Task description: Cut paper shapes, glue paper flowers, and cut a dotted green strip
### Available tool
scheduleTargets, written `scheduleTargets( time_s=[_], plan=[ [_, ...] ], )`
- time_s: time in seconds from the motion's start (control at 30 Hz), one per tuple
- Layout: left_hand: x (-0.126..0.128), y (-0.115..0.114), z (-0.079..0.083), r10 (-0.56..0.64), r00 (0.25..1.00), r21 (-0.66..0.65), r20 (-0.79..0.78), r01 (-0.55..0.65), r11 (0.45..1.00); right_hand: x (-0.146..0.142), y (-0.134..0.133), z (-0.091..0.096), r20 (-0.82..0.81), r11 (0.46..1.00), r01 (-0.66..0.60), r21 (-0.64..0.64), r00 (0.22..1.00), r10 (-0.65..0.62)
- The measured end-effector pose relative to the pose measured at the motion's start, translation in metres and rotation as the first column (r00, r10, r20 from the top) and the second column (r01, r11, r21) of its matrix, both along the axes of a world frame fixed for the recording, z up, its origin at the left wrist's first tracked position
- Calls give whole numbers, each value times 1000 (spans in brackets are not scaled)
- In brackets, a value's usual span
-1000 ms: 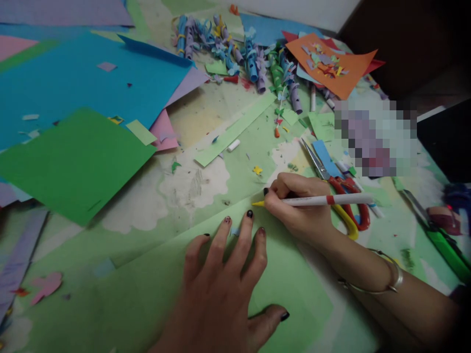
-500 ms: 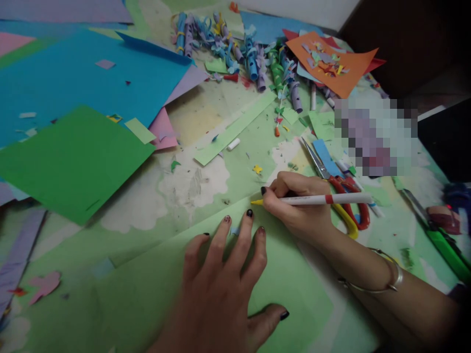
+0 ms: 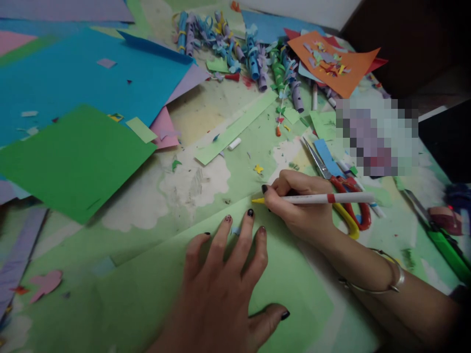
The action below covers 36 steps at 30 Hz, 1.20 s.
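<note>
My left hand (image 3: 221,284) lies flat and open on a light green paper sheet (image 3: 147,294), fingers spread, pressing it to the table. My right hand (image 3: 298,203) is closed around a white marker (image 3: 331,198) with a red band and a yellow tip. The tip rests at the sheet's upper edge, just beyond my left fingertips. A metal bangle sits on my right wrist.
Red and yellow scissors (image 3: 342,196) lie right behind my right hand. A dark green sheet (image 3: 73,162) and a blue sheet (image 3: 73,78) cover the left. Curled paper rolls (image 3: 239,54), an orange sheet (image 3: 331,63) with scraps and a light green strip (image 3: 235,130) lie further back.
</note>
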<state>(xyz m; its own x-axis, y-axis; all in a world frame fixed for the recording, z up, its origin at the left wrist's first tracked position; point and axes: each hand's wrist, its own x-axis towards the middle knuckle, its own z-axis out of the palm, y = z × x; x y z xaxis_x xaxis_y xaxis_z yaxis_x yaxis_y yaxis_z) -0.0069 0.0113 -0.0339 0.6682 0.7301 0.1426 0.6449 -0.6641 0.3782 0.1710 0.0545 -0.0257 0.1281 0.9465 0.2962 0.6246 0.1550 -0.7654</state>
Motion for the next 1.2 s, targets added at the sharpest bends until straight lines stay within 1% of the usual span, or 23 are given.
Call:
scheduleTargets(
  time_s=[0.23, 0.5, 0.73, 1.03, 1.2],
  plan=[
    [0, 0, 1, -2, 1000, 1, -13, 2, 1000, 0, 1, 2, 55, 1000, -12, 25, 998, 10],
    [-1, -1, 0, -4, 1000, 5, -20, 4, 1000, 0, 0, -2, -2, 1000, 14, 25, 1000, -14],
    [0, -1, -1, -1, 1000, 10, -15, 2, 1000, 1, 0, -1, 52, 1000, -13, 23, 999, 11],
    [-1, -1, -1, -1, 1000, 9, -9, 1, 1000, 0, 1, -1, 12, 1000, 22, 9, 1000, -22],
    [-1, -1, -1, -3, 1000, 11, -18, 3, 1000, 0, 0, 0, 13, 1000, -3, 10, 1000, 3]
  ],
)
